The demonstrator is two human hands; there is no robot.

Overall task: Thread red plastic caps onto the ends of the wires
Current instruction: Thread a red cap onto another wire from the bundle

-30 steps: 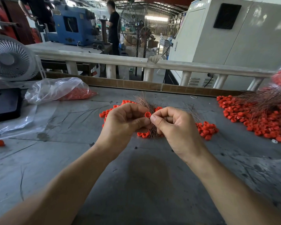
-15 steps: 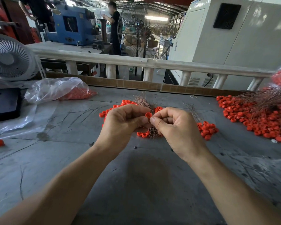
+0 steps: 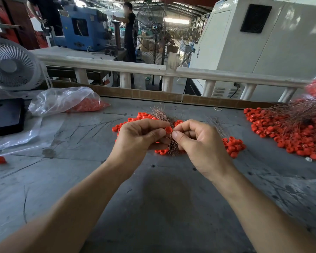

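Head view: left hand point(image 3: 139, 141) pinches one round red plastic cap point(image 3: 168, 130) above the grey table point(image 3: 153, 207). Right hand point(image 3: 199, 143) pinches a thin coppery wire; its tip is too fine to see. Wire bundle point(image 3: 172, 145) hangs between hands. Two loose cap piles point(image 3: 233, 146), uncountable.

2 hands point(image 3: 171, 141), 2 fans point(image 3: 11, 64), caps point(image 3: 285, 132) uncountable

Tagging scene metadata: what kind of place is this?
Likely a factory floor: a blue industrial machine, a large white equipment cabinet, and a grey metal workbench with piled red plastic caps.
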